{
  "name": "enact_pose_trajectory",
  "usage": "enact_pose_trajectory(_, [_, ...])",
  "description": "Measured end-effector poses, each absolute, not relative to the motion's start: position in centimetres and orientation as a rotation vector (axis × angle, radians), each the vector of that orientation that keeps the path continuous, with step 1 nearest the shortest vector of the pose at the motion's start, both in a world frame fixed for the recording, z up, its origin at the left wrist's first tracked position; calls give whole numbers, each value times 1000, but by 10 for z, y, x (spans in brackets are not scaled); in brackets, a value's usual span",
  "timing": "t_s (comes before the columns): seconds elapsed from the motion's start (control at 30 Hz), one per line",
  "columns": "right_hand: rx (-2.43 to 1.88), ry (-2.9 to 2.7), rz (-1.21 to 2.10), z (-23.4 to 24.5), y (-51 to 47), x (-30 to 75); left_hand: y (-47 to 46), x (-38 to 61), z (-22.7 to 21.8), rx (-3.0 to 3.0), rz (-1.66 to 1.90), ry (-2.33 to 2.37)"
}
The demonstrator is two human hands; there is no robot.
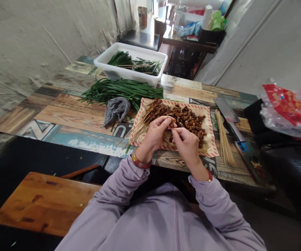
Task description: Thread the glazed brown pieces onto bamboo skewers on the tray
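Observation:
My left hand [157, 130] and my right hand [187, 141] meet over a paper sheet with a red-striped border [212, 139]. Both are closed in a pinch. Between the left fingertips shows a small glossy brown piece of meat [173, 124]. A thin skewer tip pokes out just above them; the rest of that skewer is hidden by the fingers, and the right fingertips pinch close along its line. Loose brown sauced meat pieces [192, 120] are heaped behind and beside my right hand. Several loaded meat skewers [154, 111] lie at the sheet's left, their bare ends pointing toward me.
Bare bamboo skewers [224, 139] and a cleaver [227, 111] lie to the right, near a plastic bag [291, 108]. Behind are a grey cloth [117, 109], long green chives [124, 90] and a white tub [105, 68] holding more greens. A wooden bench [45, 204] stands at lower left.

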State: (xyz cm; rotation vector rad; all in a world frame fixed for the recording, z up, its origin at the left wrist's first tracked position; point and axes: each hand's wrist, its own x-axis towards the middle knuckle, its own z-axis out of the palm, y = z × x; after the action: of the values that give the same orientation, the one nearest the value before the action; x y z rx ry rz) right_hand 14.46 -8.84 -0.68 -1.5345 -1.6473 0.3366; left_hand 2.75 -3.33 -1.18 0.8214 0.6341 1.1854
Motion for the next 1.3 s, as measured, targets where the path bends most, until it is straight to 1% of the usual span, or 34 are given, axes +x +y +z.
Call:
enact_pose_trajectory(0.13, [-1510, -1617, 514, -10, -95, 154, -33, 27, -10, 805, 1187, 633])
enact_pose_trajectory(0.23, [-1505, -1533, 550, -18, -102, 159, -34, 27, -9, 820, 1137, 606])
enact_pose_trajectory(0.5, [-1505, -1530, 441, -26, -109, 160, -34, 28, -10, 888, 1074, 584])
enact_pose_trajectory(0.83, [-1444, -1645, 199, -29, -112, 160, -34, 30, -9, 900, 1106, 678])
enact_pose_trajectory(1.17, [-1460, -1620, 172, -28, -106, 156, -38, 31, -12, 1018, 1059, 696])
enact_pose_trajectory(1.3, [-1498, -1492, 178, -25, -108, 164, -38, 31, -12, 1070, 1201, 737])
